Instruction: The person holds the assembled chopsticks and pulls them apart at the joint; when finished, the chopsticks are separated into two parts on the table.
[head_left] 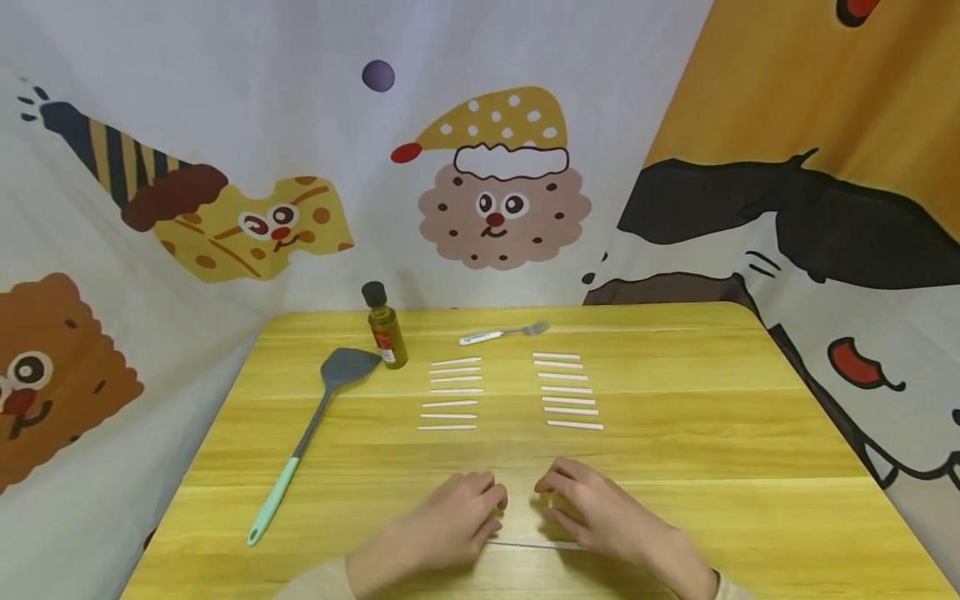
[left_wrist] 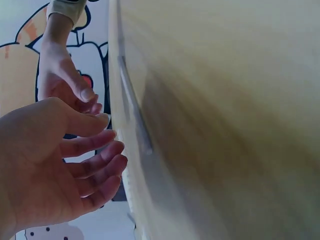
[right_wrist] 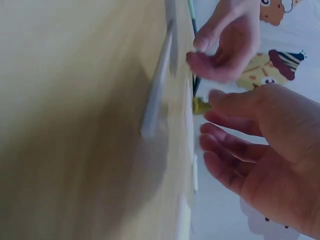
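Observation:
A thin pale stick lies crosswise on the table near its front, between my two hands. My left hand is just above its left end, with fingers loosely bent and nothing in them. Over the right end is my right hand, its fingers also relaxed and holding nothing. Both wrist views show a gap between the fingertips and the stick. Farther back lie two columns of short white sticks, one on the left and one on the right, each with several roughly parallel pieces.
To the left lies a spatula with a dark blade and mint handle. Its blade is beside a small dark-capped bottle. A fork with a white handle rests near the back edge of the wooden table. A printed curtain hangs behind.

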